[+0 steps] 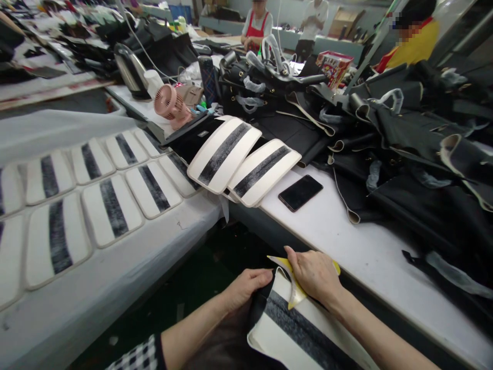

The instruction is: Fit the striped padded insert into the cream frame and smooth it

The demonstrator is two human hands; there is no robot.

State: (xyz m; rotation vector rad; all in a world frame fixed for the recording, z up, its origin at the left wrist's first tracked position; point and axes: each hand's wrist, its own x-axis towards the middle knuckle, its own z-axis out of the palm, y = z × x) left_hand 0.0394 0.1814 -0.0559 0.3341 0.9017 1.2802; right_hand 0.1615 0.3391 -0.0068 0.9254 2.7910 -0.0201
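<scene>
A white panel with a dark stripe [285, 336] lies tilted low in front of me, partly over my lap, with black material along its upper left edge. My left hand [246, 289] pinches that edge, thumb on top, the other fingers mostly hidden. In my right hand [316, 275] is a yellow-and-white, flat tool with a curved edge and pointed tips [296, 292], which looks like a scraper. Its lower tip is over the panel, close to the stripe; I cannot tell whether it touches. Two similar striped panels [262, 173] overlap at the corner of the white table.
Rows of striped panels [111, 210] cover the grey-covered table [154, 241] at left. A phone [301, 192] lies on the white table [346, 252], beside piled black bags [416, 190]. A pink fan [169, 103] and a kettle [131, 69] stand behind. Several people are farther back.
</scene>
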